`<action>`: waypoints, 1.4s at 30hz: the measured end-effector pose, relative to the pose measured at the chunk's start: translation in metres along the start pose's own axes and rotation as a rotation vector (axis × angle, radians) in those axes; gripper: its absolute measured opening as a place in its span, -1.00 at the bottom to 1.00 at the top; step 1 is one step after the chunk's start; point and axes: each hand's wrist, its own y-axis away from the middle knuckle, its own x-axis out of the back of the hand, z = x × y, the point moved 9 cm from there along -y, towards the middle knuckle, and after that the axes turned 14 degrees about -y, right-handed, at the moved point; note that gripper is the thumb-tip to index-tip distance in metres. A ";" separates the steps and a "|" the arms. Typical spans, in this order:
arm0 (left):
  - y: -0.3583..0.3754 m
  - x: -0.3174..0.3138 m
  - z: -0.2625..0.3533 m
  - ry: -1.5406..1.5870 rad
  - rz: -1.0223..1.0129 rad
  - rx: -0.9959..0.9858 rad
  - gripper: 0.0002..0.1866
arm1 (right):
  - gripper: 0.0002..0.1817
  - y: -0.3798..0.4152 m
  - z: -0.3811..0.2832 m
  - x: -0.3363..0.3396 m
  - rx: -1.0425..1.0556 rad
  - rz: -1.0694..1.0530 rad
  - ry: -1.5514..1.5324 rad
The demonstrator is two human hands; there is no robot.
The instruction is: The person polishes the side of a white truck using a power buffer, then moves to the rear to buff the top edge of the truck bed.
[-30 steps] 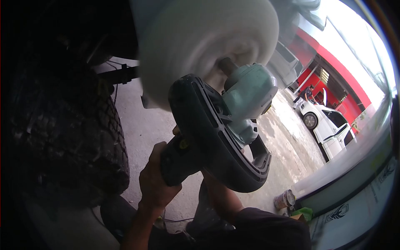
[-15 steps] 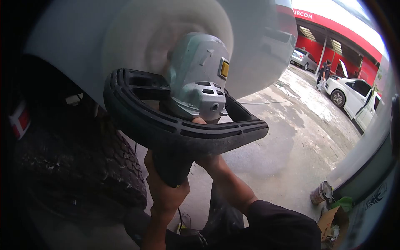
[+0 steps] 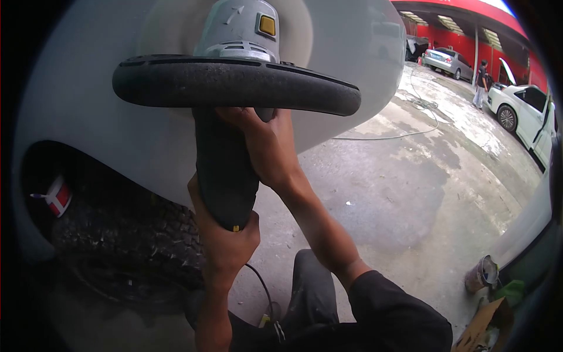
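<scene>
One polisher (image 3: 237,26) is standing at a pale body panel (image 3: 352,47), its blurred pad (image 3: 296,29) apparently spinning | left hand (image 3: 229,249) is grasping the rear grip (image 3: 226,170) low, right hand (image 3: 267,149) is clasping higher, beneath the black loop (image 3: 234,85) | seeming heavy, stiff, maybe pulling sideways; both holding places are suiting it

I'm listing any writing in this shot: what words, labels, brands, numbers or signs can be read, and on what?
No word can be read.
Polisher: one mark, perhaps "7" or an arrow.
Red building front: lettering cut off by the picture's top edge.
Silver car: plate too small.
</scene>
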 end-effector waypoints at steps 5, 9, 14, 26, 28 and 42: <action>-0.010 -0.020 0.025 0.117 -0.029 -0.066 0.05 | -0.52 -0.005 -0.014 0.032 -0.012 0.048 -0.006; -0.017 -0.034 0.042 0.171 -0.021 -0.124 -0.03 | -0.55 -0.009 -0.017 0.057 -0.031 0.049 -0.091; -0.019 -0.048 0.055 0.165 -0.051 -0.162 -0.01 | -0.57 -0.007 -0.030 0.078 0.066 0.076 -0.096; -0.025 -0.066 0.072 0.117 -0.067 -0.213 0.03 | -0.38 -0.012 -0.038 0.109 0.041 0.121 -0.163; -0.025 -0.068 0.073 0.130 -0.079 -0.207 0.03 | -0.35 -0.014 -0.039 0.112 0.047 0.110 -0.155; -0.032 -0.060 0.069 0.113 -0.062 -0.230 0.05 | -0.39 -0.025 -0.033 0.099 0.069 0.024 -0.178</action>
